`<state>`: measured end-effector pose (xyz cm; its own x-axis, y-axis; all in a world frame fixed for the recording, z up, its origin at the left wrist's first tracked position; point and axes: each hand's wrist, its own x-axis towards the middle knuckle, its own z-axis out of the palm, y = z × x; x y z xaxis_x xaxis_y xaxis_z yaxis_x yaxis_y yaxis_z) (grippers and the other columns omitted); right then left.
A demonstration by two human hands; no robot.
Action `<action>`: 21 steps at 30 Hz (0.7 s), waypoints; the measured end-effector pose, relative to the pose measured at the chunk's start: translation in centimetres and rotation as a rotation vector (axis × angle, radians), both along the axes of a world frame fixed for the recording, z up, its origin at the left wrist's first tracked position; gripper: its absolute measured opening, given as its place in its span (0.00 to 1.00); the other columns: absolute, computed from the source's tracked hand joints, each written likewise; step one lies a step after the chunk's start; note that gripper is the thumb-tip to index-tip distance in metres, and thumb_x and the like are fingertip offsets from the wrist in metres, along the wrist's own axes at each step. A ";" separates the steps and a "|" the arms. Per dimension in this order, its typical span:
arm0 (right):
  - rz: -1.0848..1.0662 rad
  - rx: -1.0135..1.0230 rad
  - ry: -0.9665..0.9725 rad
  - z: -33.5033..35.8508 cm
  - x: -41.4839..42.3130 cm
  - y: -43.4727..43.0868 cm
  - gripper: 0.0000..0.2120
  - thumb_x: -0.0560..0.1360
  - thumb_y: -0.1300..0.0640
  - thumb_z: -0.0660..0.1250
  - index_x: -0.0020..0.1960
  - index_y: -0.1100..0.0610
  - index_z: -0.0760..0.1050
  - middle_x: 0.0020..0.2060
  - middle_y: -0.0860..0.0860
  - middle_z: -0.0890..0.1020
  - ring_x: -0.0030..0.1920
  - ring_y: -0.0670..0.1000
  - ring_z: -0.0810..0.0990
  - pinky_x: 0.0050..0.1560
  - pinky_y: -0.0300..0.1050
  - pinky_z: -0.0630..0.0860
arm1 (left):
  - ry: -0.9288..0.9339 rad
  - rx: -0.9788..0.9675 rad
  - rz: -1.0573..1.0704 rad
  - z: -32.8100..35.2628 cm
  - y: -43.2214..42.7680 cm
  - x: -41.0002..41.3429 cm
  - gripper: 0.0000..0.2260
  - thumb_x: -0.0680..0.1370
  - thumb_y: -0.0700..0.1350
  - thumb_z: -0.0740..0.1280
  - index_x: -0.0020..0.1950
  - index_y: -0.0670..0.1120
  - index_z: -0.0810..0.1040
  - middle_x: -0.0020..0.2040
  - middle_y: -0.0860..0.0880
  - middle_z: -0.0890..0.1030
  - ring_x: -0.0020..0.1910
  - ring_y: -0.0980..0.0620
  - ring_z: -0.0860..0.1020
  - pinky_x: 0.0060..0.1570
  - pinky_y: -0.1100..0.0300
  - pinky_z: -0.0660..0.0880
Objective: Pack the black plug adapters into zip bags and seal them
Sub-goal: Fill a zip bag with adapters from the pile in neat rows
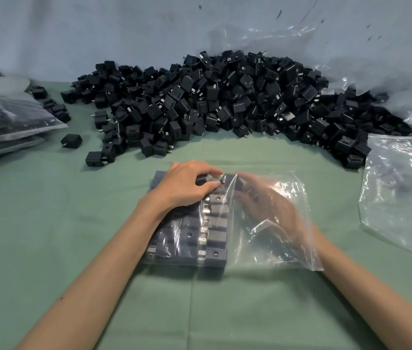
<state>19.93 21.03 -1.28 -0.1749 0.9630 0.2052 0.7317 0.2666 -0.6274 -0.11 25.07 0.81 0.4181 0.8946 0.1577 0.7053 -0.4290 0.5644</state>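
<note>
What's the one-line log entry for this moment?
phase: filling | zip bag: unsealed | left hand: grips adapters | right hand: inside bag, blurred

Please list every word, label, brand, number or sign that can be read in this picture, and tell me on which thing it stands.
No text can be read anywhere in this picture.
Pile of adapters: small pale marks on a few, too small and blurred to read.
Zip bag in front: clear plastic, no print seen.
Filled bags on the left: no label seen.
</note>
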 end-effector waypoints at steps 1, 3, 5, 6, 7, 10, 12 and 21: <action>-0.010 -0.010 0.003 -0.1 0.3 0.1 0.23 0.73 0.38 0.58 0.65 0.45 0.70 0.53 0.50 0.81 0.52 0.53 0.80 0.54 0.50 0.75 | 0.008 0.002 -0.018 0.0 0.0 0.0 0.12 0.77 0.53 0.67 0.60 0.58 0.78 0.46 0.70 0.72 0.51 0.61 0.71 0.64 0.48 0.67; -0.021 -0.011 -0.052 -0.8 0.7 0.8 0.25 0.72 0.39 0.59 0.66 0.48 0.70 0.53 0.51 0.81 0.52 0.54 0.79 0.50 0.44 0.70 | 0.005 -0.010 -0.049 0.2 0.0 0.1 0.13 0.77 0.54 0.66 0.62 0.58 0.77 0.51 0.65 0.76 0.51 0.61 0.72 0.63 0.49 0.68; -0.070 0.052 -0.108 -1.0 0.3 0.7 0.21 0.76 0.43 0.60 0.65 0.51 0.71 0.49 0.52 0.82 0.48 0.55 0.80 0.46 0.43 0.70 | 0.006 -0.022 -0.063 0.2 -0.1 0.1 0.14 0.77 0.56 0.66 0.62 0.59 0.77 0.55 0.63 0.77 0.54 0.60 0.74 0.62 0.52 0.69; -0.099 0.094 -0.073 -1.2 0.0 0.6 0.19 0.77 0.45 0.60 0.64 0.53 0.73 0.46 0.52 0.82 0.44 0.53 0.81 0.43 0.41 0.73 | 0.013 -0.024 -0.067 0.2 -0.1 0.1 0.15 0.77 0.57 0.66 0.63 0.59 0.77 0.56 0.63 0.78 0.55 0.60 0.74 0.62 0.53 0.69; -0.102 0.120 -0.054 -1.1 -0.3 0.5 0.16 0.78 0.49 0.62 0.63 0.54 0.74 0.42 0.52 0.83 0.39 0.51 0.81 0.39 0.37 0.76 | 0.020 -0.026 -0.071 0.2 -0.1 0.1 0.15 0.76 0.57 0.66 0.63 0.59 0.76 0.57 0.62 0.78 0.55 0.60 0.74 0.61 0.54 0.69; -0.030 0.171 -0.016 -1.1 -0.9 0.4 0.13 0.78 0.59 0.65 0.61 0.62 0.75 0.36 0.53 0.82 0.29 0.44 0.75 0.34 0.24 0.72 | 0.029 -0.033 -0.073 0.2 -0.2 0.1 0.17 0.76 0.59 0.66 0.64 0.59 0.76 0.57 0.61 0.78 0.55 0.60 0.74 0.59 0.56 0.70; -0.024 0.150 0.060 -0.8 -0.8 0.1 0.13 0.78 0.60 0.64 0.62 0.61 0.74 0.36 0.48 0.79 0.30 0.38 0.73 0.36 0.22 0.71 | 0.034 -0.034 -0.069 0.2 -0.2 0.1 0.18 0.76 0.58 0.66 0.65 0.58 0.75 0.58 0.61 0.78 0.55 0.60 0.74 0.58 0.56 0.70; -0.145 -0.046 0.116 0.1 -0.7 -0.9 0.12 0.80 0.52 0.60 0.62 0.52 0.75 0.51 0.51 0.82 0.50 0.48 0.81 0.57 0.46 0.76 | 0.047 -0.047 -0.088 0.5 -0.3 0.3 0.18 0.75 0.58 0.67 0.65 0.58 0.75 0.58 0.61 0.77 0.54 0.62 0.72 0.58 0.56 0.69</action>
